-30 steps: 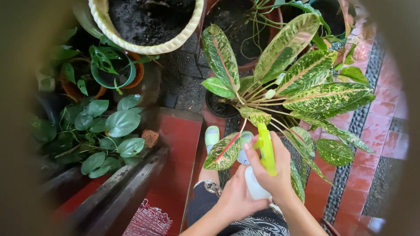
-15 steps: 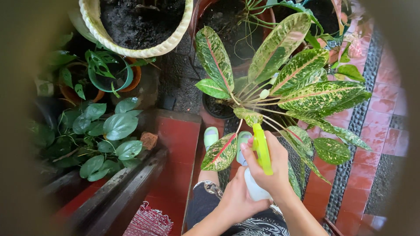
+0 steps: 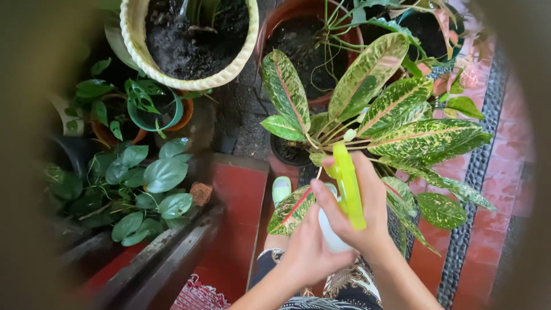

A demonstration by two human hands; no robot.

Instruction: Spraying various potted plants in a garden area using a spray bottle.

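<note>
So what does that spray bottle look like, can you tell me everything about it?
The spray bottle has a bright yellow-green plastic spray head on top and a pale, whitish body below. It is mostly hidden by the hands. The right hand wraps around its neck and head, and the left hand cups the body from below. It is held about upright, its nozzle end up by the stems of the speckled green, cream and pink plant. How full it is cannot be seen.
</note>
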